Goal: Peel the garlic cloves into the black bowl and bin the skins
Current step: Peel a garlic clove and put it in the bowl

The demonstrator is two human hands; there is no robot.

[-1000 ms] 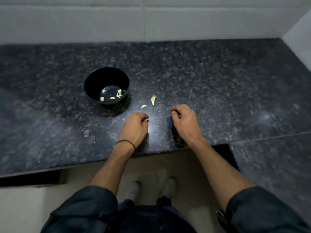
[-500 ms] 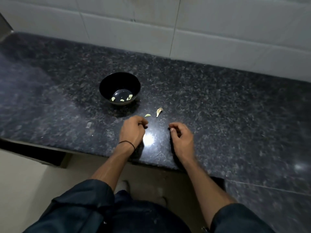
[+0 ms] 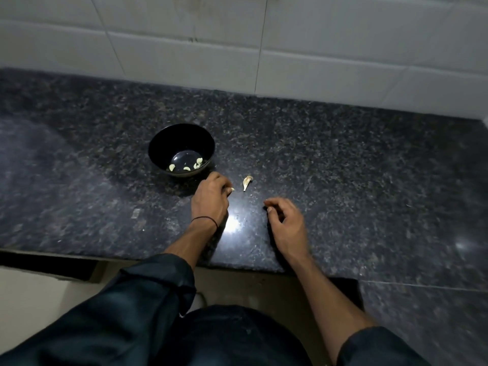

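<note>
The black bowl (image 3: 182, 137) stands on the dark granite counter (image 3: 343, 167) and holds several peeled garlic cloves (image 3: 186, 168). Just right of the bowl, my left hand (image 3: 211, 198) lies knuckles up, its fingertips closed on a small garlic clove (image 3: 232, 189). A larger unpeeled clove (image 3: 247, 182) lies on the counter a little to the right of those fingertips. My right hand (image 3: 286, 223) rests nearer the counter's front edge, fingers loosely curled, with nothing visible in it. No bin is in view.
A white tiled wall (image 3: 237, 43) rises behind the counter. The counter's front edge (image 3: 132, 256) runs under my forearms, with pale floor (image 3: 31, 291) below. A lower granite section (image 3: 422, 313) extends at the right.
My left hand has reached forward to the small clove and closed its fingertips on it. My right hand has stayed near the front edge. The camera has tilted and shifted.
</note>
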